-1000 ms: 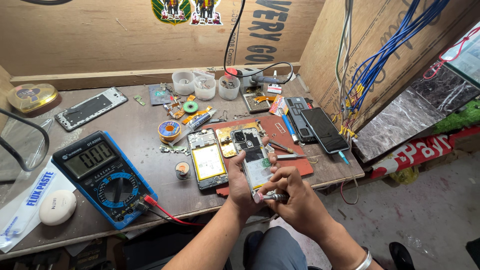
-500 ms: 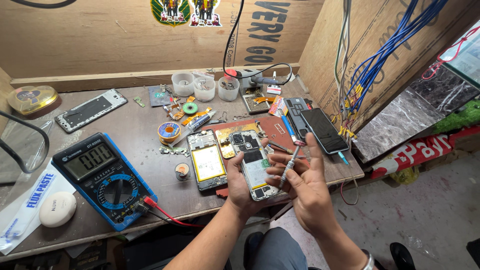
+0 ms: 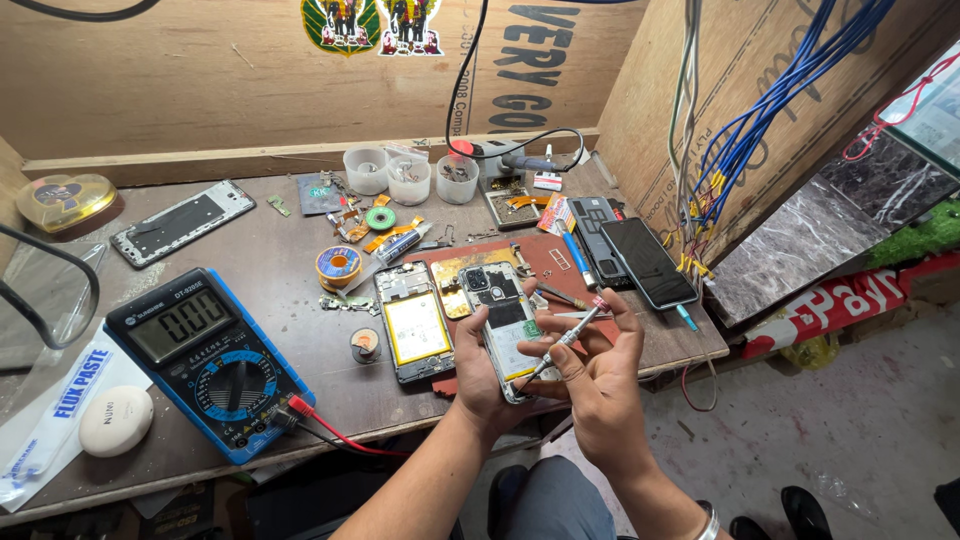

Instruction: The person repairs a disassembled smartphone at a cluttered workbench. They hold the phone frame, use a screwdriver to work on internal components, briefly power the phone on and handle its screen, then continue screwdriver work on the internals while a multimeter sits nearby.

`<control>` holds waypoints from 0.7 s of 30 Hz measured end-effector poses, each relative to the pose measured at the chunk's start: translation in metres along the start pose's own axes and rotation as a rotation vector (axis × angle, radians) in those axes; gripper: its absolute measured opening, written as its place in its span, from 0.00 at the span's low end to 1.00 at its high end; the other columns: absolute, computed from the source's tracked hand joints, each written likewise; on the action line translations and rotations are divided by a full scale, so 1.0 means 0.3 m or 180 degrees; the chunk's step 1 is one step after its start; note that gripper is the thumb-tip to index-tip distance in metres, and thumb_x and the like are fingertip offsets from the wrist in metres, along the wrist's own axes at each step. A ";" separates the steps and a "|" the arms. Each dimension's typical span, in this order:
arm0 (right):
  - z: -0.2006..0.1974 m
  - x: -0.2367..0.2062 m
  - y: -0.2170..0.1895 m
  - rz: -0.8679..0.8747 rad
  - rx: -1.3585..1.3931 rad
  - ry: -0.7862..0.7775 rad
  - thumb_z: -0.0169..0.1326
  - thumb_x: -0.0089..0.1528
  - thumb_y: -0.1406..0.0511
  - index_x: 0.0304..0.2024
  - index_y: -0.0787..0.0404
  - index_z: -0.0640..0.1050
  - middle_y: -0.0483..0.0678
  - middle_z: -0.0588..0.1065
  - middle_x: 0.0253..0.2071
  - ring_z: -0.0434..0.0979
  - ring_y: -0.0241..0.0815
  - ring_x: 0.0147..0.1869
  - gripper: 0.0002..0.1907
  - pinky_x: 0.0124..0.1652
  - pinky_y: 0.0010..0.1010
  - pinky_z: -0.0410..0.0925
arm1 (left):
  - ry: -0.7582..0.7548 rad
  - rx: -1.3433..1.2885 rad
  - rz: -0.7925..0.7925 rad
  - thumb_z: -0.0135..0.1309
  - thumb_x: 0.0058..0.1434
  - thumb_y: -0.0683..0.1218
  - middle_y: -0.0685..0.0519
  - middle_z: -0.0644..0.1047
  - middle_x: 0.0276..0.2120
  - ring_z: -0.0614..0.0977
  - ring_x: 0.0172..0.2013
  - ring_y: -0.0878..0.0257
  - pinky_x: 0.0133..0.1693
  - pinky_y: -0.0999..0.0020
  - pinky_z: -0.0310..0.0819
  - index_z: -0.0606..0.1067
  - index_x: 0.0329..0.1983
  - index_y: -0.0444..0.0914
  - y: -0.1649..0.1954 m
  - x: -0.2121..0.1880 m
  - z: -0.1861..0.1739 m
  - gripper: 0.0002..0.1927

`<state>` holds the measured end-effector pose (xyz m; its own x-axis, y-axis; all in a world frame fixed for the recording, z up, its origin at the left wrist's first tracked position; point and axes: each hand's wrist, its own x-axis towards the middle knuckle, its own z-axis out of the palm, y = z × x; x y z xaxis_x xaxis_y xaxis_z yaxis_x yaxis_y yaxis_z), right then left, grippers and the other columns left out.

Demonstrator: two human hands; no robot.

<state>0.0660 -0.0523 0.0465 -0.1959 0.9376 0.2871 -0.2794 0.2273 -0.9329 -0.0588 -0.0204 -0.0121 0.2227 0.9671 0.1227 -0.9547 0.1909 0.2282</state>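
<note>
Head view, looking down at a wooden workbench [image 3: 300, 330] crowded with repair gear; left hand [image 3: 480, 375] cupped from below and from the left around an opened phone [image 3: 505, 330], fingers closed on its edges, back cover off, camera block at the far end, board and battery area exposed; phone held just above the near edge of the bench, over a red mat [image 3: 560, 260], tilted slightly toward the wearer; right hand [image 3: 600, 385] just to the right of the phone, fingers pinched together on a slim screwdriver [image 3: 565, 340], shaft slanting down and left, tip touching the lower part of the phone's open back; both hands close together, thumbs nearly meeting over the phone's lower half.

Just left of the held phone, lying flat on the bench, a second opened phone [image 3: 413, 322] with a yellowish battery facing up; beside its near left corner a small round tin [image 3: 365, 344]; farther left a blue-cased multimeter [image 3: 205, 358], red lead [image 3: 335, 432] trailing from its lower edge; at the far left a white oval case [image 3: 115, 420] resting on a clear packet; toward the back a solder spool [image 3: 338, 266], three small white cups [image 3: 410, 178], a bare phone frame [image 3: 182, 220]; to the right a dark phone [image 3: 648, 262] lying screen up near a bundle of blue wires [image 3: 760, 130].
</note>
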 end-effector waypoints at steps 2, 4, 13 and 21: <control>0.000 -0.001 0.003 -0.0034 0.0008 0.0000 0.46 0.67 0.71 0.71 0.50 0.46 0.63 0.68 0.59 0.80 0.50 0.54 0.35 0.41 0.42 0.82 | -0.0011 -0.0039 0.0015 0.35 0.67 0.62 0.46 0.73 0.46 0.79 0.41 0.57 0.45 0.61 0.81 0.62 0.72 0.38 0.000 0.002 -0.001 0.35; 0.000 -0.003 0.005 0.0012 0.0007 0.0016 0.47 0.67 0.71 0.71 0.50 0.46 0.63 0.68 0.58 0.80 0.49 0.53 0.35 0.41 0.42 0.80 | -0.0052 -0.0121 0.0044 0.35 0.68 0.61 0.46 0.73 0.46 0.78 0.41 0.58 0.44 0.62 0.81 0.62 0.73 0.37 -0.002 0.002 0.000 0.35; -0.007 -0.004 0.015 0.0040 0.0028 0.0005 0.47 0.67 0.71 0.70 0.50 0.48 0.62 0.69 0.58 0.81 0.49 0.53 0.34 0.42 0.41 0.82 | 0.0020 -0.0082 0.0034 0.35 0.67 0.61 0.47 0.73 0.46 0.78 0.40 0.59 0.43 0.64 0.81 0.62 0.73 0.37 0.001 0.000 0.000 0.36; -0.020 -0.045 0.023 -0.1230 -0.1018 -0.0542 0.54 0.68 0.71 0.67 0.53 0.55 0.60 0.74 0.55 0.84 0.51 0.54 0.30 0.50 0.39 0.80 | -0.0117 -0.0335 -0.0109 0.37 0.66 0.62 0.47 0.72 0.41 0.77 0.40 0.56 0.43 0.61 0.79 0.63 0.70 0.40 -0.002 -0.005 0.012 0.33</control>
<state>0.0724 -0.0618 0.0349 -0.2928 0.7197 0.6296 -0.0659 0.6417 -0.7641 -0.0579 -0.0227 -0.0089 0.2608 0.9533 0.1524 -0.9614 0.2422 0.1303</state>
